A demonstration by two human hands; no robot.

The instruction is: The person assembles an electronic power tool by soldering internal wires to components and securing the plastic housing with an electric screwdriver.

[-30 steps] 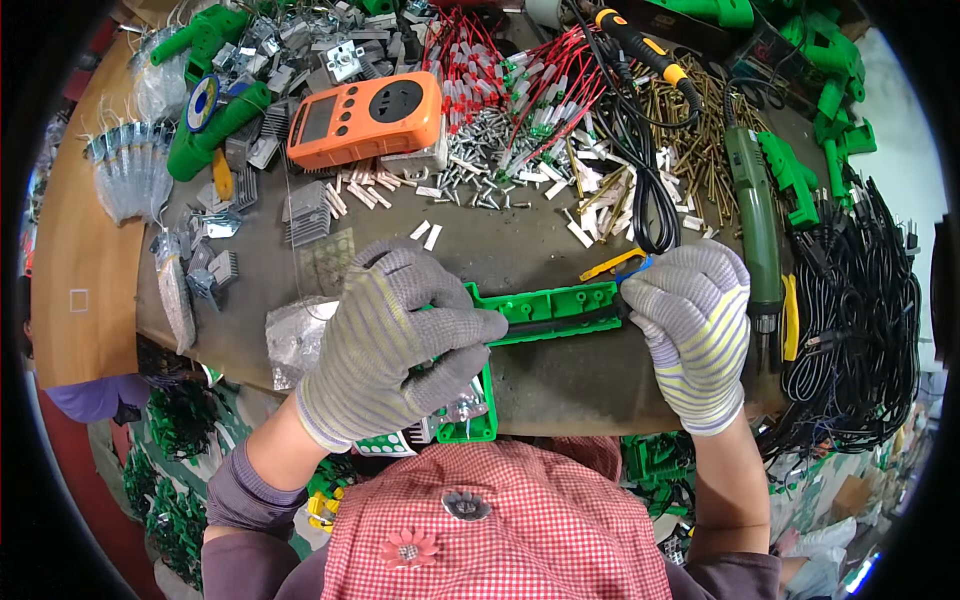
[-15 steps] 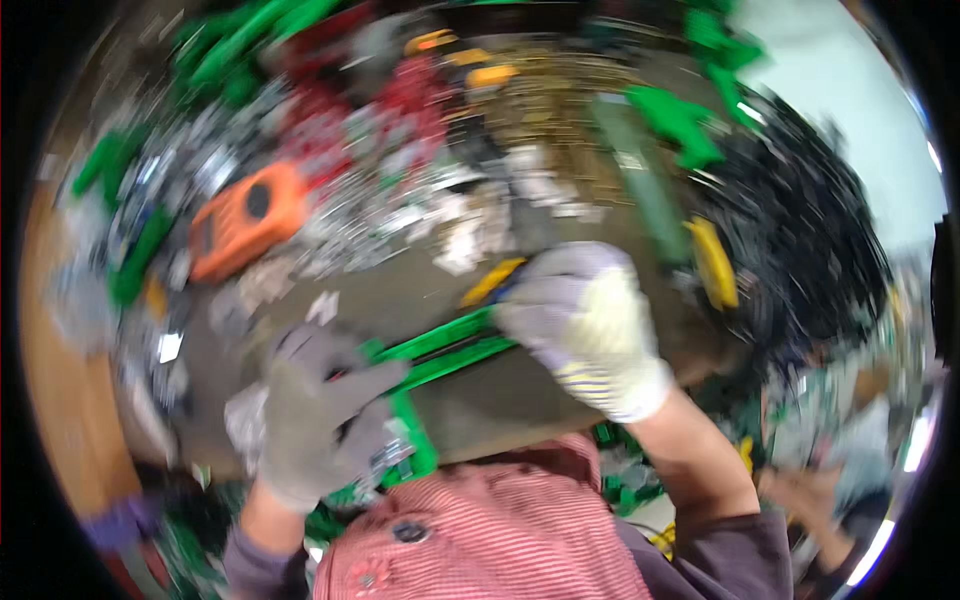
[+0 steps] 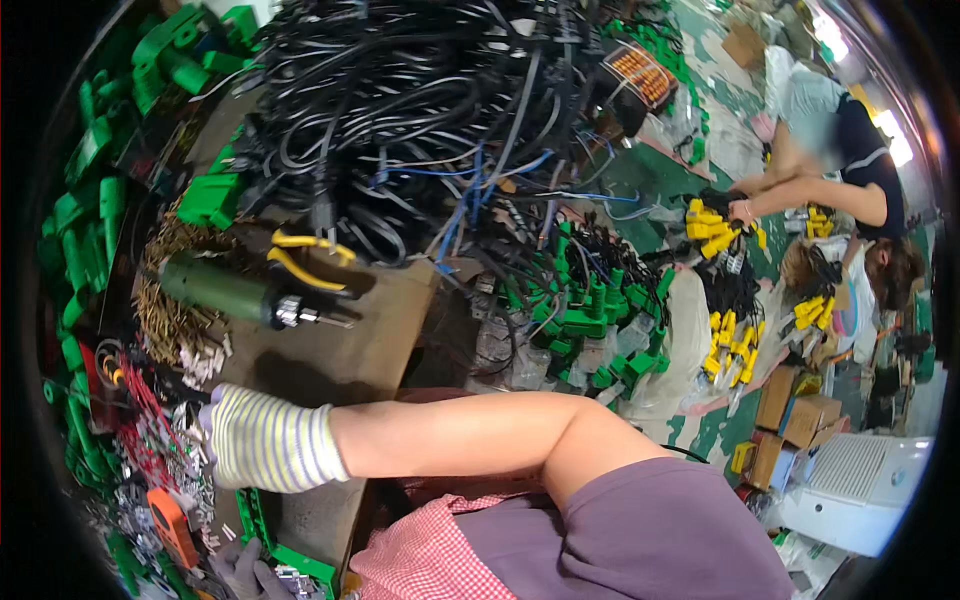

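Green plastic L-shaped housing (image 3: 310, 566) near edge of grey-brown worktop (image 3: 385, 325), by person's grey-gloved left hand (image 3: 243, 572); finger grip unclear. Striped-gloved right hand (image 3: 265, 440): fingers hidden, cannot tell. Risk: careless knock tipping housing, spilling silvery parts (image 3: 297, 581).

Our right hand (image 3: 270, 440), eight o'clock: gloved in grey-white, pale yellow stripes. Our left hand (image 3: 245, 572), seven o'clock: gloved in grey. Same hour: bright green casing (image 3: 252, 515). Eight o'clock: orange meter (image 3: 172, 528). Nine o'clock: dark green screwdriver (image 3: 215, 288), yellow-handled pliers (image 3: 292, 270), grey-brown worktop (image 3: 388, 312). Twelve o'clock: black cables (image 3: 420, 110). We wear red-and-white checked apron (image 3: 430, 555) at six, plain purple sleeve (image 3: 660, 530) at five.
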